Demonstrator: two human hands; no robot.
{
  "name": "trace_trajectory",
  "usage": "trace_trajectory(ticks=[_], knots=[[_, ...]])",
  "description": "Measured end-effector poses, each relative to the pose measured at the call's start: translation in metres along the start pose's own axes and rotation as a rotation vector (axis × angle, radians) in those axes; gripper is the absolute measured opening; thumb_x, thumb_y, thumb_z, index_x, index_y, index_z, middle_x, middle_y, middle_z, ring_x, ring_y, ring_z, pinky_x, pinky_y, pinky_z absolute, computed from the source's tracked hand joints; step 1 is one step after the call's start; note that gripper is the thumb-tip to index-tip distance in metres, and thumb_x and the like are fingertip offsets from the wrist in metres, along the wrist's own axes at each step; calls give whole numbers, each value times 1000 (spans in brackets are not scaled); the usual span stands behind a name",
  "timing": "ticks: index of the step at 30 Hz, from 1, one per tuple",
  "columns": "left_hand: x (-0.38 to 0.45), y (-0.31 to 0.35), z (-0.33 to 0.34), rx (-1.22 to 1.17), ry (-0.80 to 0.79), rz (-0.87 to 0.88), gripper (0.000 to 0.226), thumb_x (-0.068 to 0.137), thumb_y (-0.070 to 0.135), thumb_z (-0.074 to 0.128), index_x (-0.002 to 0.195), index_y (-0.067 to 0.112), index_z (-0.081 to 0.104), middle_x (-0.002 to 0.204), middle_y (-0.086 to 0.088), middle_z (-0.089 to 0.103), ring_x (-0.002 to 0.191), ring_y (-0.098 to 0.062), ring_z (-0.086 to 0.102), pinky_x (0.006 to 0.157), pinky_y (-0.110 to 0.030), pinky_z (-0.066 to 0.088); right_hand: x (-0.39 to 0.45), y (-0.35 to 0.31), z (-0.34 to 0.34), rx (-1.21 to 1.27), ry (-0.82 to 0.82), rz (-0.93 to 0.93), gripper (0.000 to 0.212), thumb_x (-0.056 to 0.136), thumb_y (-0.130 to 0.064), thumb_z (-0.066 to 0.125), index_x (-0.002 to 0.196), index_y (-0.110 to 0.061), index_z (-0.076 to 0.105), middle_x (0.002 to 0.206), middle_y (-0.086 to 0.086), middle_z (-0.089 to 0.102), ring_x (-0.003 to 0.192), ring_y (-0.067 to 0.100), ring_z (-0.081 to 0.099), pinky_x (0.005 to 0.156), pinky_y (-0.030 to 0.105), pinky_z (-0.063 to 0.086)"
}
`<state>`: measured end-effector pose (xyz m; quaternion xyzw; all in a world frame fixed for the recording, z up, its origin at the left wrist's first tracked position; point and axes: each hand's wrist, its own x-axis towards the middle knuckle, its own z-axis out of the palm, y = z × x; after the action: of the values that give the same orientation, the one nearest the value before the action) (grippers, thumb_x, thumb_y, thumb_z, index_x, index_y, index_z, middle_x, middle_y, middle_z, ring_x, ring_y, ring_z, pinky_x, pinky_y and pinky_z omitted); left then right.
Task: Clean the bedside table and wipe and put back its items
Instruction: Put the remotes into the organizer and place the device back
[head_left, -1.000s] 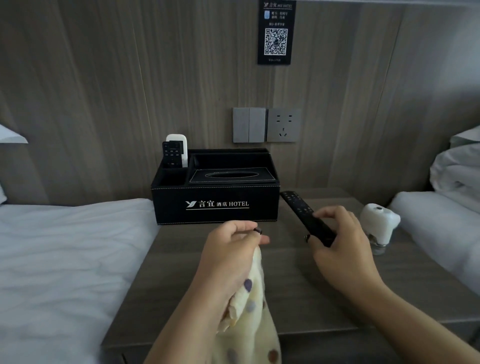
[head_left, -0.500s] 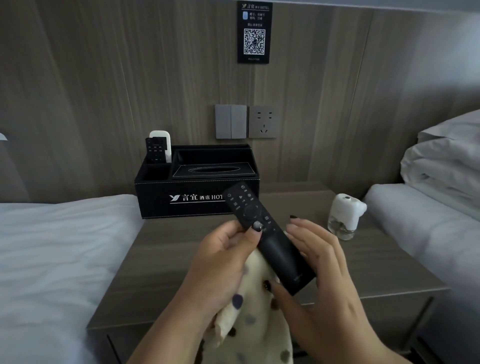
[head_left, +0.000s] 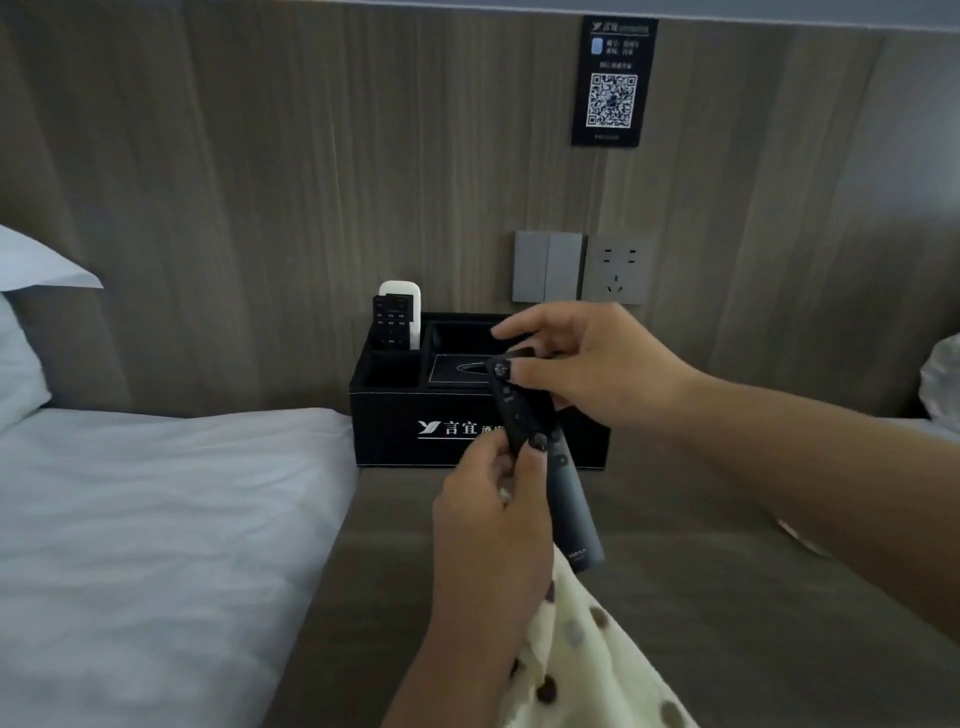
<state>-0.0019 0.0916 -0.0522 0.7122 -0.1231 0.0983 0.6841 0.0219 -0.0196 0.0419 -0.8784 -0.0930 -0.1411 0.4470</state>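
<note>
Gripping remote (head_left: 540, 457) with both hands (head_left: 493, 525) (head_left: 597, 364) | near-upright, buttons up | cloth (head_left: 582, 649) in left

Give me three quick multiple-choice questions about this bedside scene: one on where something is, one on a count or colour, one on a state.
1. Where is the black organiser box?
A. On the bed
B. At the back of the table, by the wall
C. On the floor

2. How many remotes stand in the box's rear left slot?
A. None
B. Two
C. Five

3. What is happening with the long dark remote?
A. It lies flat on the table
B. It sits in the box
C. Both hands hold it above the table

Answers:
1 B, the box stands on the table against the wood wall panel.
2 B, a black remote and a white remote stick up there.
3 C, the left hand, which also has a spotted cloth, and the right hand grip it in the air.
</note>
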Motion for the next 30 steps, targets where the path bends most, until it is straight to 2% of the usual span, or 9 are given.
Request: trace_trajectory(ticks=[3,7,9,11,13,17,19,23,30], knots=[[12,1,-6,-34,115,-50,11,96,32,53,88,37,60,83,28,64,71,2,63,62,-13,50,25,-12,8,-4,-44,-4,14,84,-10,72,97,-16,74,67,-8,64,62,2,64,61,18,57],[28,1,-19,-154,333,-186,27,94,32,55,121,34,54,114,19,62,96,-29,68,82,-52,56,65,-34,8,128,56,-4,12,83,-8,72,94,-13,73,85,1,73,74,10,73,62,21,58],[37,-2,-27,-213,366,-308,40,94,24,55,133,29,49,128,7,59,105,-37,65,85,-46,56,88,-45,10,257,189,-36,11,82,-5,72,92,-11,72,88,4,74,77,14,74,63,25,60],[44,-8,-30,-253,314,-401,51,93,14,52,142,26,42,136,-2,54,81,-26,72,67,-28,57,108,-49,17,348,286,-101,12,82,-3,73,91,-11,72,90,7,73,79,16,74,67,29,61],[48,-11,-29,-264,261,-446,61,92,8,49,148,29,35,141,-14,51,38,-11,58,40,-17,44,125,-43,30,400,319,-145,13,82,-3,73,92,-12,72,93,6,72,82,15,73,71,31,61],[58,-10,-26,-219,244,-453,74,90,4,46,151,38,24,143,-26,42,26,-9,47,34,-15,38,148,-14,63,423,358,-117,16,80,-4,74,90,-17,74,96,3,72,87,16,72,77,32,60],[64,-14,-26,-210,274,-470,76,90,8,48,153,37,16,140,-24,47,34,-11,55,40,-17,44,153,2,80,441,354,-85,16,78,-5,76,88,-19,75,93,2,73,86,16,72,78,33,60],[69,-22,-23,-97,298,-439,84,88,18,54,154,28,4,116,-6,64,92,-31,69,87,-44,55,155,25,111,412,371,-36,16,76,-11,79,87,-23,77,87,-2,75,82,12,72,77,33,60],[69,-23,-14,-30,250,-394,72,81,22,54,148,23,28,130,-5,58,107,-36,64,89,-50,54,153,33,125,323,338,-6,13,76,-12,79,85,-22,77,85,-8,74,82,6,69,86,25,56]])
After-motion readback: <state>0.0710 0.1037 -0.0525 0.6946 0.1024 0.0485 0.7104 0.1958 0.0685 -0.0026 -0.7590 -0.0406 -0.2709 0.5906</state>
